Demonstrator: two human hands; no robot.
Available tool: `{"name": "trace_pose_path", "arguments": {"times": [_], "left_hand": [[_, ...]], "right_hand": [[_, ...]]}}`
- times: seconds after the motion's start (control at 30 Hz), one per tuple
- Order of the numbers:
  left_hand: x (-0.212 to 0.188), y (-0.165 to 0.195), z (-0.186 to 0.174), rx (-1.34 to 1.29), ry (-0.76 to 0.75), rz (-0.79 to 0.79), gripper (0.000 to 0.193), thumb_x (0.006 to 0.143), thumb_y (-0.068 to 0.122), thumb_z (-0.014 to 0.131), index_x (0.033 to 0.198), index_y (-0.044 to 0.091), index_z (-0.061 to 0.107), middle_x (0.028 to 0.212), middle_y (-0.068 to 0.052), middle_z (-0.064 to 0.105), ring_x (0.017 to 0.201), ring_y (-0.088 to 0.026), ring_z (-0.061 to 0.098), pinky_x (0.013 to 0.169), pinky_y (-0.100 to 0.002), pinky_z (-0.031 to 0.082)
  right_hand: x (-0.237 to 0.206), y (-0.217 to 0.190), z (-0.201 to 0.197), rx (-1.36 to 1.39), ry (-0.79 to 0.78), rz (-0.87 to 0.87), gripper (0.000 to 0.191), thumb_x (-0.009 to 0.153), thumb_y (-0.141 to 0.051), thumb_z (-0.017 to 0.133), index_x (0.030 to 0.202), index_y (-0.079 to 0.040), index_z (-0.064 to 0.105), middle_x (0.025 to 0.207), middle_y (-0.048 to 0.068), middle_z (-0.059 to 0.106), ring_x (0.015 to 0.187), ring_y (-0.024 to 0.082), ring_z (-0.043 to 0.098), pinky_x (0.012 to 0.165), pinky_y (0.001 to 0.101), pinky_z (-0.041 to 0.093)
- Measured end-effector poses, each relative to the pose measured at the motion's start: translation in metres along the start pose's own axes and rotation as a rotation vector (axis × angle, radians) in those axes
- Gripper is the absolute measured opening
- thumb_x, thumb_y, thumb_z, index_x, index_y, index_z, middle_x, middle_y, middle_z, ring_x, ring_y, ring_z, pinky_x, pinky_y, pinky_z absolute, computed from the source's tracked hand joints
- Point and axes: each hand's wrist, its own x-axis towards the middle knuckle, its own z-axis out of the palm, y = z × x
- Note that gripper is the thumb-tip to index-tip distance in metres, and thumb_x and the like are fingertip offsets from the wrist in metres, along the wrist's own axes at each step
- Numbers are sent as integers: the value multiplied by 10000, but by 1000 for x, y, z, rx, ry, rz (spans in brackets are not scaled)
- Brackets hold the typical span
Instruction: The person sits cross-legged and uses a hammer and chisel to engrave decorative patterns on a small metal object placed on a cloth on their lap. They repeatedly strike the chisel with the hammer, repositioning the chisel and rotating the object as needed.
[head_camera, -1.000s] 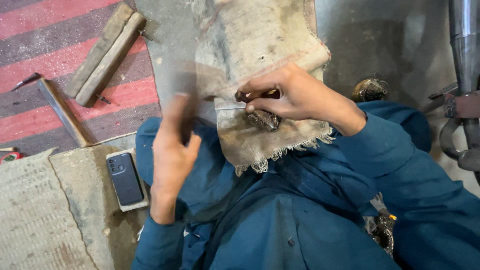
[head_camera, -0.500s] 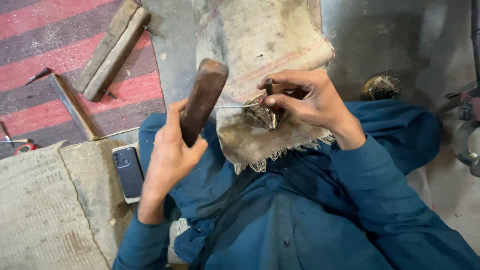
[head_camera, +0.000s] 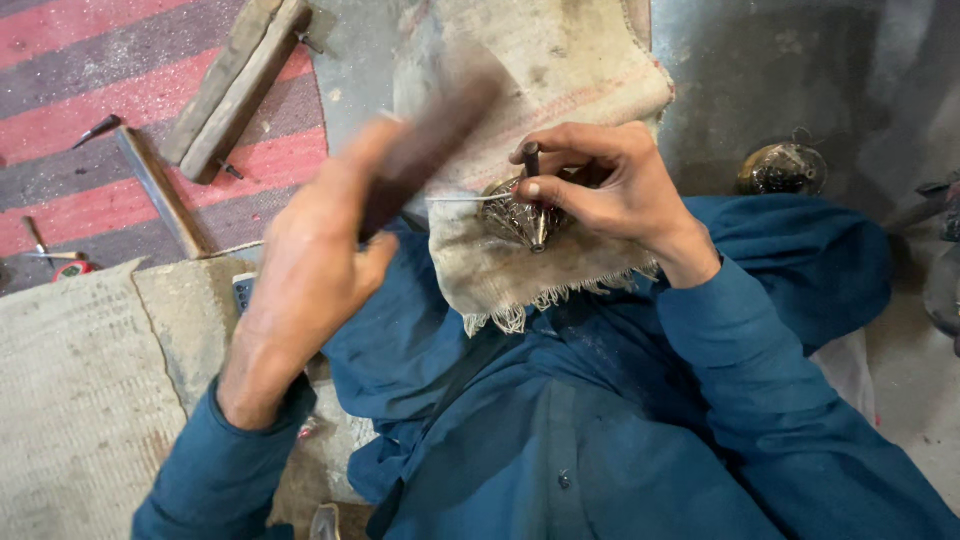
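My left hand (head_camera: 310, 260) grips a dark wooden mallet (head_camera: 440, 130), raised and blurred, its head up and to the left of the workpiece. My right hand (head_camera: 600, 185) holds a thin metal punch (head_camera: 535, 195) upright, its tip on a small ornate metal piece (head_camera: 510, 212). That piece rests on a frayed cream cloth (head_camera: 540, 70) draped over my lap. A thin wire or rod (head_camera: 465, 198) sticks out to the left of the piece. I wear blue clothing.
Two wooden blocks (head_camera: 235, 85) and a flat metal bar (head_camera: 160, 190) lie on the red striped mat (head_camera: 120, 60) at the left. A phone (head_camera: 243, 290) peeks out beside my left arm. Another round metal object (head_camera: 782, 168) sits at the right on grey floor.
My left hand has lifted the mallet higher and toward the cloth. My right hand has stood the punch upright on the metal piece. The camera view has shifted closer.
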Motion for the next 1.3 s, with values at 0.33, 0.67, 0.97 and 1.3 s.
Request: {"name": "trace_pose_path", "arguments": {"times": [0.33,0.67,0.97,1.3], "left_hand": [[3,13,-7,-147,142,241,814,754,21,720,1490,107,383,1162,-241,596,1042,-459,607,867,-500,502],[6,11,-6,194,128,187,798,799,13,756,1515,195,452,1092,-190,608,1025,-403,627,876,-505,490],[7,13,-7,29,157,236,807,756,-5,748,1489,143,446,1148,-204,593,1050,-417,606,904,-502,484],[8,9,-4,156,123,179,817,802,14,757,1543,183,458,1067,-189,576,1006,-415,586,896,-519,460]], "right_hand": [[1,-2,-2,-7,-40,-56,292,942,-62,838,1208,-4,730,969,52,772,861,53,688,740,208,554],[3,2,-6,-42,-60,-76,291,927,-54,827,1197,1,734,918,57,759,816,68,683,703,214,548],[2,4,-8,-10,-78,-72,275,934,-33,802,1194,-6,720,955,59,774,865,91,721,766,232,587],[1,9,-11,34,-100,-67,289,944,-40,784,1221,-7,709,998,84,787,932,124,754,827,252,603]]}}
